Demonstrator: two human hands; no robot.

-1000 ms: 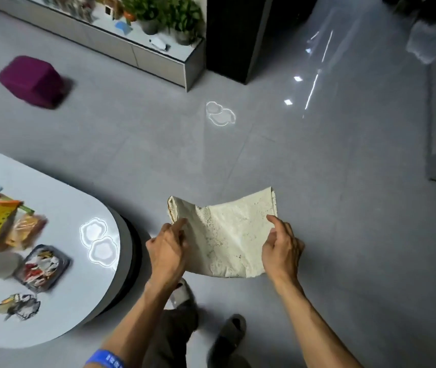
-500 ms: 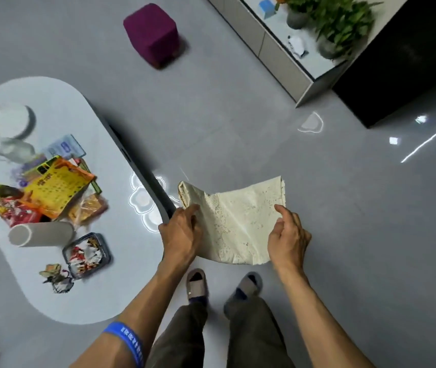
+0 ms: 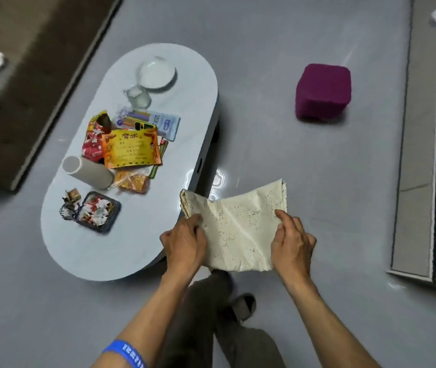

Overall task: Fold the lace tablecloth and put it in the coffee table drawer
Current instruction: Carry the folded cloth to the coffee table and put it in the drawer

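Head view, both hands gripping folded tablecloth [image 3: 238, 229]

Both forearms reach forward, left hand [image 3: 183, 241] and right hand [image 3: 292, 244] each closed in a pinching grip.

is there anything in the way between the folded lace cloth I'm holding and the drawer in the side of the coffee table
Nothing visible blocks it. The folded cream lace tablecloth, held by the left hand and right hand, hangs beside the white oval coffee table; only bare grey floor lies along its dark side. The drawer looks closed.
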